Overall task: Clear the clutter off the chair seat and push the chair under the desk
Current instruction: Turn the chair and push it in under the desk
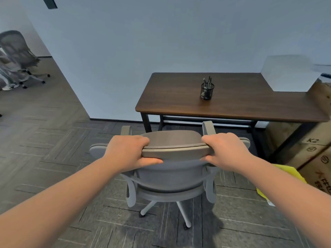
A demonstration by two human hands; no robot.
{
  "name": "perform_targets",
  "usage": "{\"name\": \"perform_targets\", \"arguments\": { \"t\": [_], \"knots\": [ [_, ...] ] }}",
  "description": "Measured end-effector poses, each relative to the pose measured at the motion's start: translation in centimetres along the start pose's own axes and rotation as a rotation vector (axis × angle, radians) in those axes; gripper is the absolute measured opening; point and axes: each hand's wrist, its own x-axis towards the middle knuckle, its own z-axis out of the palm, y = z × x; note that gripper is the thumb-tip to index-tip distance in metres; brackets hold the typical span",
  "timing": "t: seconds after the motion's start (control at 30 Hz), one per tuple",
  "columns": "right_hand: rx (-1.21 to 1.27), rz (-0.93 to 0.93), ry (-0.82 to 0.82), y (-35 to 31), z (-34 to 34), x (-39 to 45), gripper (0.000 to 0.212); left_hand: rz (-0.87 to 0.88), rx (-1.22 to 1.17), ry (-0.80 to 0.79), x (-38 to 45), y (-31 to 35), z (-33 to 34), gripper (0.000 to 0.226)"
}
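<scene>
Both my forearms reach in from the lower corners of the frame to the chair (170, 178) at centre. My left hand (128, 152) is closed over the left end of the headrest (174, 151), fingers curled over the top edge and thumb pressed flat beneath it. My right hand (226, 151) clamps the right end the same way, thumb underneath.

I am looking at the chair from behind. Its back hides most of the seat, so I cannot tell whether anything lies on it. Its armrests point toward the worktop (232, 101), and the right armrest tip is close to the worktop's front edge; the chair stands in front of it, not under it, with the wheeled base on the grey floor low in the frame.

On the worktop, near its middle, stands a black mesh pen cup (207, 91) with several pens upright. At the right end sits a pale box (288, 75), blurred. Cardboard cartons (315, 149) stand at right, and something yellow (286, 178) shows beside my right forearm. Another chair (21, 54) is at upper left.
</scene>
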Motion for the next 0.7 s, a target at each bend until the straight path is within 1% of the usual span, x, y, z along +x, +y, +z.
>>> {"name": "perform_targets", "arguments": {
  "t": [0.1,0.3,0.37,0.43,0.53,0.63,0.7],
  "knots": [
    [-0.004,0.046,0.001,1.8,0.1,-0.9,0.028,0.019,-0.01,-0.001,1.1,1.7,-0.1,0.084],
    [0.024,0.133,0.026,3.8,0.3,-2.0,0.027,0.033,-0.032,-0.029,3.2,3.6,-0.2,0.07],
    [0.02,0.207,0.052,7.1,-0.2,-4.3,0.032,0.084,-0.033,-0.017,6.0,6.9,-0.7,0.07],
    [0.029,0.194,0.083,7.3,0.1,-4.1,0.043,0.083,-0.046,0.033,6.5,6.8,-0.9,0.075],
    [0.054,0.207,0.197,8.4,0.9,-5.4,0.054,0.083,-0.035,0.06,7.5,8.1,-0.9,0.079],
    [0.031,0.23,0.332,10.5,2.1,-6.9,0.056,0.106,-0.039,0.059,8.9,10.0,-1.1,0.069],
    [0.019,0.243,0.355,11.6,2.3,-7.2,0.056,0.114,-0.033,0.043,9.8,11.1,-1.5,0.065]
  ]
}}
